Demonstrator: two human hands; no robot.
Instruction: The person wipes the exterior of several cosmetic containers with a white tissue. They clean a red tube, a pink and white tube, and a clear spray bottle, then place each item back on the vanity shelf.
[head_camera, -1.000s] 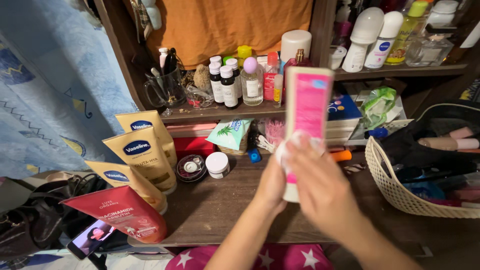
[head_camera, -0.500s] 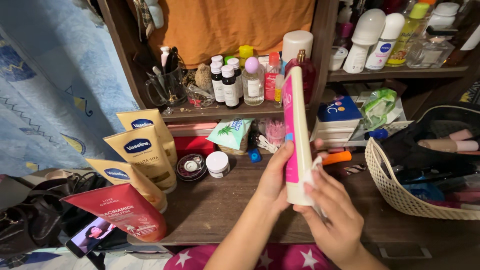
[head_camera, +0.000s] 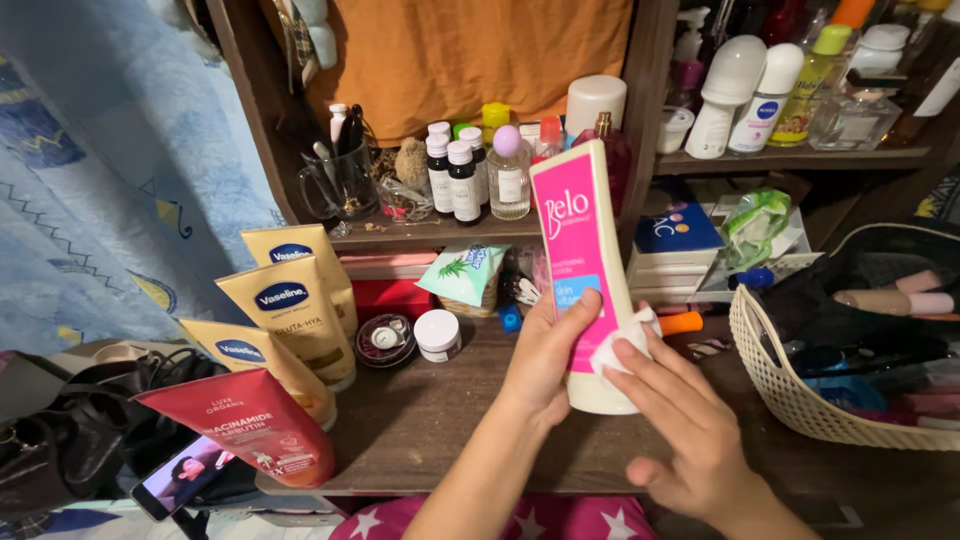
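My left hand (head_camera: 545, 362) grips a tall cream bottle with a pink label (head_camera: 585, 255), held upright above the dark wooden table (head_camera: 420, 425). My right hand (head_camera: 690, 425) presses a small white wipe (head_camera: 618, 345) against the bottle's lower right side with its fingertips. The pink label faces me. The bottle's bottom end is partly hidden by my hands.
Three tan tubes (head_camera: 290, 310) and a red tube (head_camera: 250, 425) lean at the left, above a phone (head_camera: 180, 475). Small jars (head_camera: 437, 333) sit behind. A cream woven basket (head_camera: 800, 385) of cosmetics stands at right. Shelves hold several bottles (head_camera: 470, 175) and roll-ons (head_camera: 745, 95).
The bottle has turned from edge-on so its pink front faces me, and it sits slightly higher. My right hand slid lower, the wipe now on the bottle's lower right side.
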